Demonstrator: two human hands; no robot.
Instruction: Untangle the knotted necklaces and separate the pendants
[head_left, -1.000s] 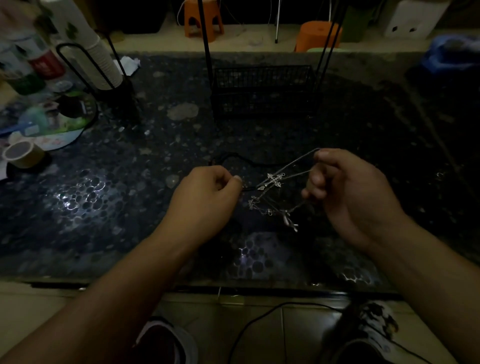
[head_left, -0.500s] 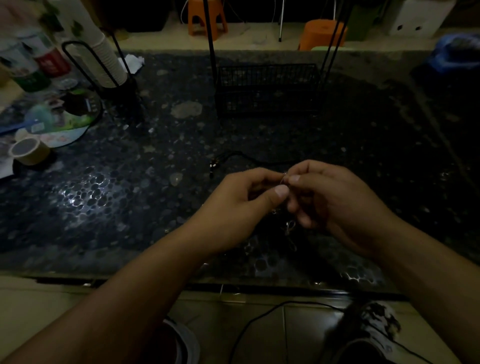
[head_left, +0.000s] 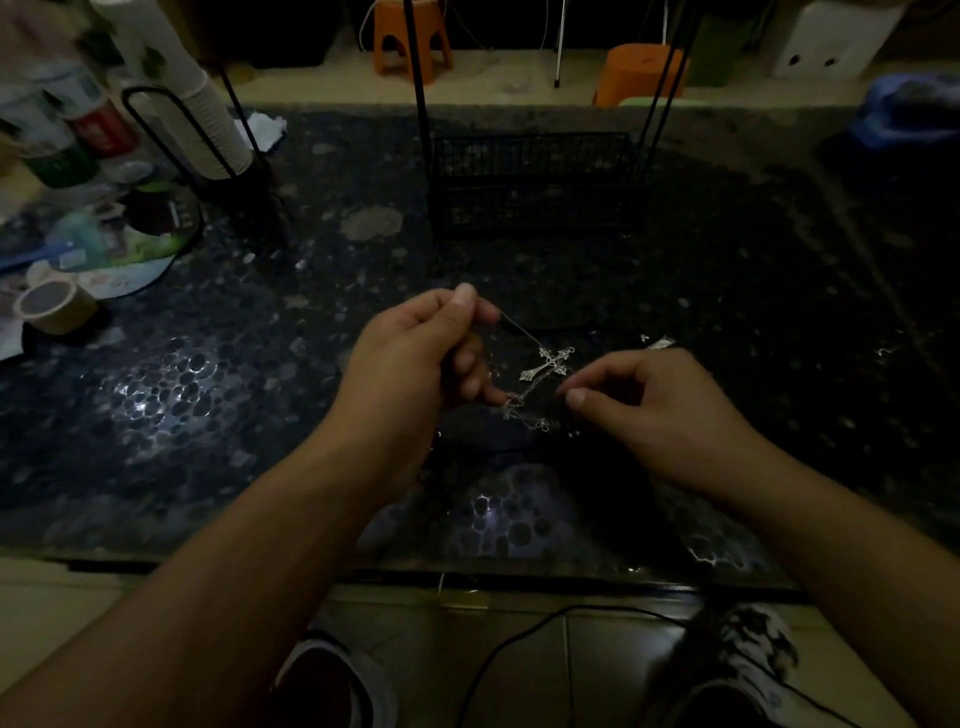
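A silver cross pendant (head_left: 549, 361) hangs on a thin chain between my two hands, above the dark pebble-patterned table (head_left: 208, 395). My left hand (head_left: 415, 358) pinches the chain between thumb and forefinger, and the strand runs taut down to the cross. Below the cross a knot of silver chain (head_left: 524, 413) with small links lies by my left little finger. My right hand (head_left: 649, 400) pinches a strand near that tangle with thumb and forefinger. A dark cord (head_left: 550, 325) curves on the table behind the cross.
A black wire basket (head_left: 535, 182) stands at the back centre. A stack of paper cups in a wire holder (head_left: 208, 119), bottles and a tape roll (head_left: 52, 306) crowd the left. A small silver piece (head_left: 658, 343) lies right of the cross. A cable (head_left: 519, 639) runs on the floor.
My hands, pressed together over the tangle half a second ago, have drawn apart. The left hand rose and pulled a strand up, and the cross pendant shows again between them.
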